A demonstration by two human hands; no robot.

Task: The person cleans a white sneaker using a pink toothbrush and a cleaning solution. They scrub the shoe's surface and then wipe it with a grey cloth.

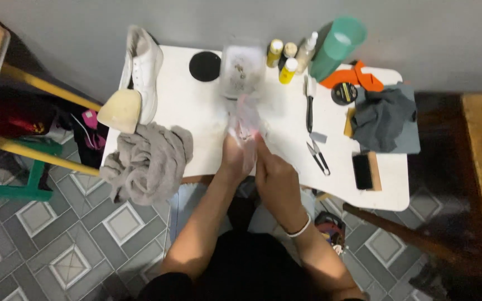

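Note:
Both hands meet over the front middle of a small white table [196, 106]. My left hand [233, 158] and my right hand [274, 175] together grip a small clear plastic bag [245, 120] that is blurred; what it holds cannot be made out. Just behind the bag stands a clear plastic box [242, 69] with small dark bits inside. A white band circles my right wrist.
A white sneaker [142, 69], a beige insole [120, 110] and a grey towel [149, 159] lie on the left. Right side holds small bottles [287, 58], a green cup [336, 47], a dark tool [309, 106], small scissors [319, 157], grey cloth [383, 120], a brush [365, 170].

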